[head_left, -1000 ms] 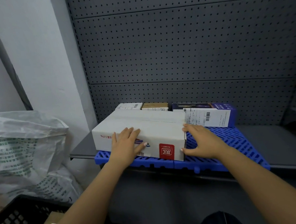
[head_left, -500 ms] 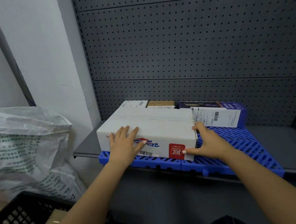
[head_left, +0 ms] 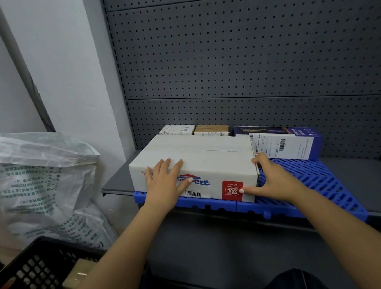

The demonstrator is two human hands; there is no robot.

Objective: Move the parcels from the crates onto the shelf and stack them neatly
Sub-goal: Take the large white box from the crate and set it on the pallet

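Grey perforated back panel point(head_left: 257, 50) above a grey shelf point(head_left: 377, 186), white wall to the left. On the shelf, a blue slatted pallet point(head_left: 311, 185), and on its left part a large white parcel point(head_left: 200, 159) lying flat, long side toward the camera. Left hand point(head_left: 168, 184) spread flat over the parcel's near top edge and front face, fingers extended, pressing rather than gripping. Right hand point(head_left: 270, 178) at the parcel's right front corner, open, thumb on the red label on the front, fingers against the right end. Behind the parcel, a small white box point(head_left: 177, 129) and a brown box point(head_left: 211, 129); just right, a purple box point(head_left: 285, 141) with a shipping label. Lower left, a black crate point(head_left: 29, 279) holding a brown parcel point(head_left: 79, 271), beside a white woven sack point(head_left: 40, 183).
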